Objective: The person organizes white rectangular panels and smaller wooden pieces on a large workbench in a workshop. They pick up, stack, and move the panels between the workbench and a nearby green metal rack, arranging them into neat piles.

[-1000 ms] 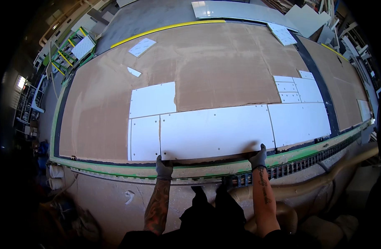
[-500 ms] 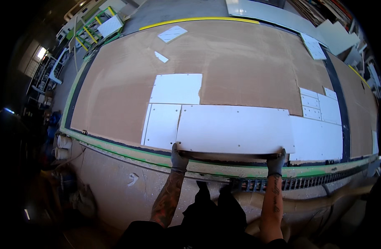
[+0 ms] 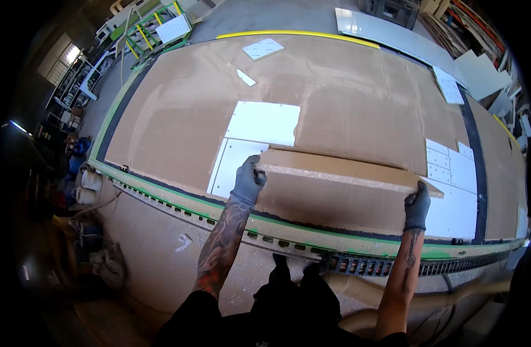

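A long chipboard panel [image 3: 346,178] is raised off the table and tilted, its raw speckled edge facing me. My left hand [image 3: 249,180], in a grey glove, is closed on the panel's left end. At the right end my right hand [image 3: 417,205], gloved alike, grips the other corner. Only a sliver of the panel's white face shows, near the right hand. Bare brown table surface [image 3: 329,205] lies beneath it. Beside the left hand are a narrow white panel [image 3: 236,159] and, farther back, a squarer white panel [image 3: 262,122] with a ragged right edge.
More white cut panels [image 3: 450,211] lie to the right, some with drilled holes. White offcuts [image 3: 264,49] rest toward the back. A yellow strip [image 3: 300,36] runs along the far edge. A slotted cable chain [image 3: 358,265] and a beige hose [image 3: 358,289] lie along the near side.
Both hands have lifted the long white panel from its place and tipped it, so its chipboard edge now shows. Brown table surface is uncovered below. The view has shifted slightly.
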Demonstrator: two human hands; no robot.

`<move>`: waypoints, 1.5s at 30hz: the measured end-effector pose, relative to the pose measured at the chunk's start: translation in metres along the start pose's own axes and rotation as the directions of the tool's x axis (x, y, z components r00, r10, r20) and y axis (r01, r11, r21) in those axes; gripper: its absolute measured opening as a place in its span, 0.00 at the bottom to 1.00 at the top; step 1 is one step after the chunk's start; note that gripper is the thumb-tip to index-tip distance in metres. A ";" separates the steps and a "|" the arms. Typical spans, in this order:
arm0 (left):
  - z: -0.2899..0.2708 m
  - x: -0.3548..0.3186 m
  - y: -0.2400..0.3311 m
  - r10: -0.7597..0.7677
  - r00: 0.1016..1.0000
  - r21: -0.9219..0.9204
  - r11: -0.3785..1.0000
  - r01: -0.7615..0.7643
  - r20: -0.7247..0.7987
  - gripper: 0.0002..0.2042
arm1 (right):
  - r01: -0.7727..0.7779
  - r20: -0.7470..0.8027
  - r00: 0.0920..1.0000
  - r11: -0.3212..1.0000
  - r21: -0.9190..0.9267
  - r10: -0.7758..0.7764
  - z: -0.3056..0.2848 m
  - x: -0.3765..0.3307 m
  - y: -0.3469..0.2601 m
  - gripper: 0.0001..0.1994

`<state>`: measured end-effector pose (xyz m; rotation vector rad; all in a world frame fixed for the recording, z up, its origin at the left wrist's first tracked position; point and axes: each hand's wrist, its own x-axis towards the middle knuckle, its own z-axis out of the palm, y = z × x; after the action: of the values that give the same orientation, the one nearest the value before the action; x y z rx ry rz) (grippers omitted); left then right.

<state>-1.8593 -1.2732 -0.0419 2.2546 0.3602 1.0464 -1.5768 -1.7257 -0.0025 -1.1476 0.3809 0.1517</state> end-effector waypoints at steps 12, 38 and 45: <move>-0.092 -0.085 -0.096 -0.831 0.413 -0.892 -0.197 0.407 0.372 0.06 | -0.596 0.336 0.785 0.784 0.176 0.521 -0.032 -0.094 0.175 0.07; -0.135 -0.189 -0.227 -0.872 0.466 -0.876 0.102 0.472 0.150 0.14 | -0.229 0.289 0.889 0.891 -0.393 0.356 -0.130 -0.091 0.147 0.11; 0.118 -0.147 0.026 -0.703 0.705 -0.506 0.577 0.641 0.091 0.22 | 0.156 -0.469 0.872 0.988 -0.005 -0.140 -0.303 0.056 0.020 0.10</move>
<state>-1.8650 -1.4128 -0.1704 1.3700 0.8221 0.7302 -1.5965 -1.9969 -0.1481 -1.1709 0.7183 -0.2753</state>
